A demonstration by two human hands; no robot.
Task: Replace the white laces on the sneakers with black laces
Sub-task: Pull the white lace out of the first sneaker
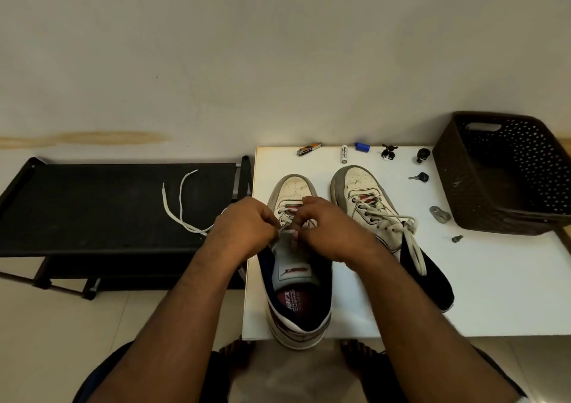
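I have both hands over the near sneaker, which sits toe-away so its eyelets face me. My left hand pinches the white lace, whose freed ends trail off toward nine o'clock onto the black rack. My right hand curls at the eyelets, seemingly picking at a crossing. The other sneaker, at two o'clock, is fully laced. The heel overhangs the table's near edge; open room lies at four o'clock. I see no black laces.
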